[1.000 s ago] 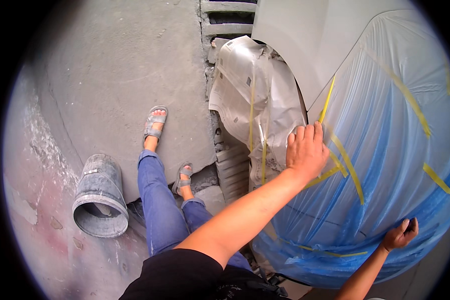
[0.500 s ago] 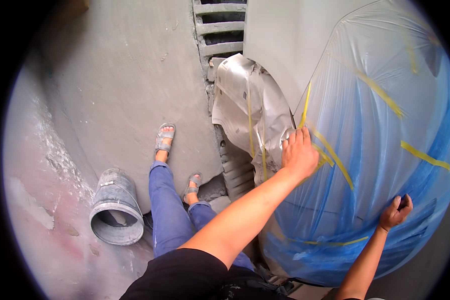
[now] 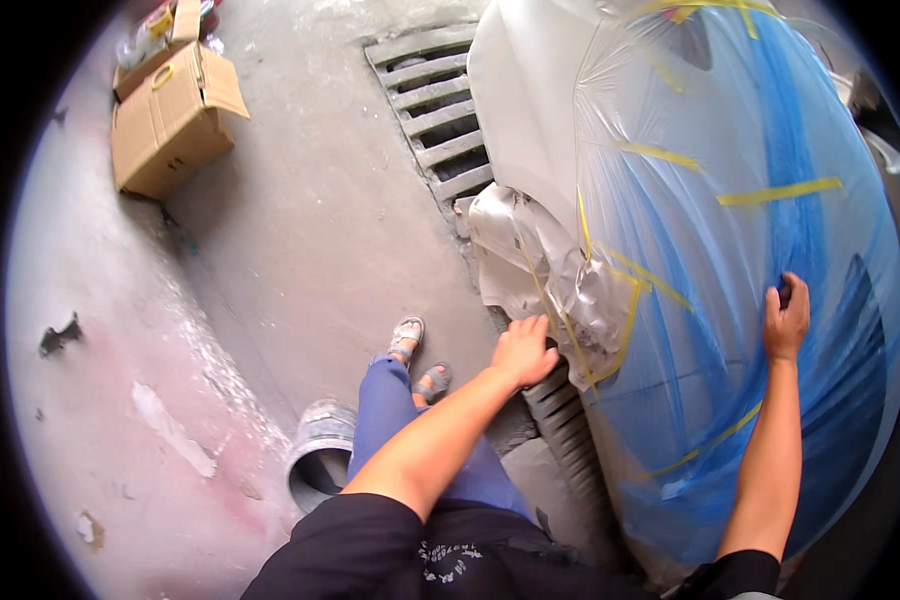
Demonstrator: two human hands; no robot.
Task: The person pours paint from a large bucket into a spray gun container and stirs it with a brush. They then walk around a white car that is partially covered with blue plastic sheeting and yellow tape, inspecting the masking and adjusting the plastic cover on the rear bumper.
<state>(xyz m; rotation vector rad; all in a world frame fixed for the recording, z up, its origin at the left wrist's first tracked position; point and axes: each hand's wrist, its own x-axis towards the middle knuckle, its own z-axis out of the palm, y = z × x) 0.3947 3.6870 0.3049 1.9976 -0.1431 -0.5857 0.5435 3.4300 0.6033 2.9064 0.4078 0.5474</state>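
A car body [image 3: 525,85] stands on the right, much of it draped in clear and blue masking film [image 3: 730,260] fixed with yellow tape strips [image 3: 780,192]. Silvery masking sheet [image 3: 510,240], creased and taped, covers the part around the wheel area. My left hand [image 3: 525,350] hangs beside the lower edge of that sheet, fingers loosely bent and apart from the film; nothing shows in it. Over the blue film is my right hand [image 3: 788,318], its fingers curled toward the thumb. A dark spot shows between them; whether it is an object I cannot make out.
A floor drain grate [image 3: 435,120] runs beside the car and continues under my left hand. Near my legs a grey bucket [image 3: 322,440] lies on its side. An open cardboard box [image 3: 175,120] stands at the far left, on stained, paint-marked concrete [image 3: 300,220].
My left hand has come off the tape at the silvery sheet's edge, toward me and left. My right hand has moved farther forward over the film. The view has shifted, bringing the cardboard box in.
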